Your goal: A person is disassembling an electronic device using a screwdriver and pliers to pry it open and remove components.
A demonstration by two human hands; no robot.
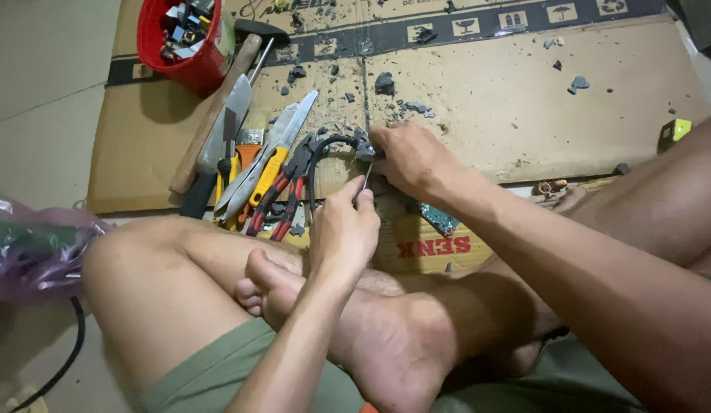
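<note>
right hand (407,157) pinches small black part (365,151); left hand (342,229) fingers clamped on thin tool (365,180) beneath; pliers (283,195), black cable (319,164) alongside.

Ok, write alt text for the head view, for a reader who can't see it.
A person sits cross-legged on the floor, the right hand pinning a small dark part with a black cable to a sheet of cardboard while the left hand works a thin metal tool into it. Pliers, a hammer and a red bucket lie to the left.
</note>
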